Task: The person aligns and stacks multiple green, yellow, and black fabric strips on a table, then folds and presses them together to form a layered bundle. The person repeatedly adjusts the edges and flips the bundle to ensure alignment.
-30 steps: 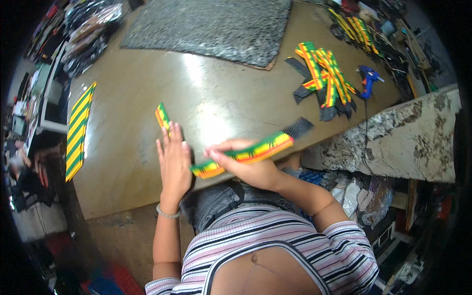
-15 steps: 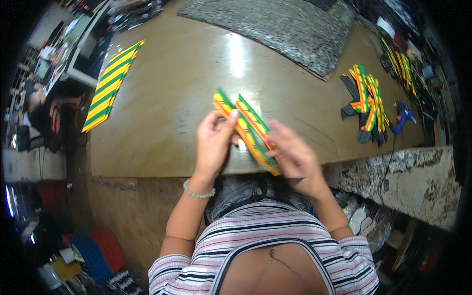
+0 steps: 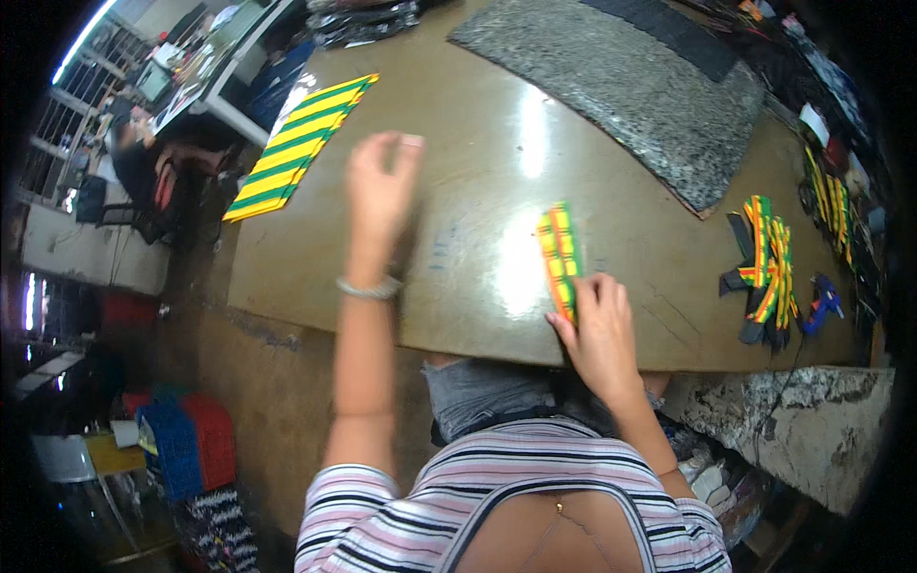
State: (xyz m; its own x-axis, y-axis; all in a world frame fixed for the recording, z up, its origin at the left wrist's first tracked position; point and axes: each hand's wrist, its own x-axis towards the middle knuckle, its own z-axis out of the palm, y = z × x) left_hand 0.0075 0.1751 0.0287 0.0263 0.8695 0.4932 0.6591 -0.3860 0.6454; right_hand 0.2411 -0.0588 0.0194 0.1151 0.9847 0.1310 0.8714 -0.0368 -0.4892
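Two narrow green, yellow and red patterned fabric strips lie together, near the table's front edge. My right hand is closed at their near end, thumb on one side and fingers on the other; that end is hidden under the hand. My left hand, slightly blurred, is raised above the table on the left. Its thumb and forefinger stand apart, and nothing shows between them. Beyond it lies a flat stack of yellow and green striped pieces.
On the brown table, a speckled grey slab lies at the back. To the right are a pile of patterned strips with black ends and a blue glue gun. A person sits far left.
My left hand has let go of a strip and moved up and left. The two strips, apart before, now lie together under my right hand. The view has shifted.
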